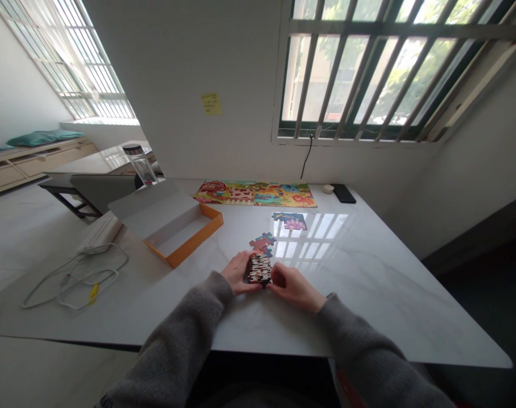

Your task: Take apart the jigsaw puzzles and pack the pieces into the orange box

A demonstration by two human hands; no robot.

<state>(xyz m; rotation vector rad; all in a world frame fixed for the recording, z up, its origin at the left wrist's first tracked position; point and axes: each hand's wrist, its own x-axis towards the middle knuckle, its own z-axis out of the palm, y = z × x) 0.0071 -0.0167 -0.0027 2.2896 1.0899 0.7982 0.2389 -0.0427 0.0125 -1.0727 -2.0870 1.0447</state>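
Observation:
A thick stack of jigsaw puzzle pieces (260,268), edges facing me, is held just above or on the table in front of me. My left hand (239,273) wraps around its left side, thumb along the near edge. At the right side, my right hand (295,285) has its fingers curled, with thumb and index finger against the stack's near right corner. Just beyond the stack lie a few loose reddish puzzle pieces (262,242). Farther off is a small joined patch of blue and purple pieces (290,221).
An assembled colourful puzzle (254,194) lies along the wall. To the left stands an open orange box (197,238), near a white cable (88,277). A black phone (344,194) and a small white bowl (328,188) sit at the back right; a glass bottle (141,165) stands back left.

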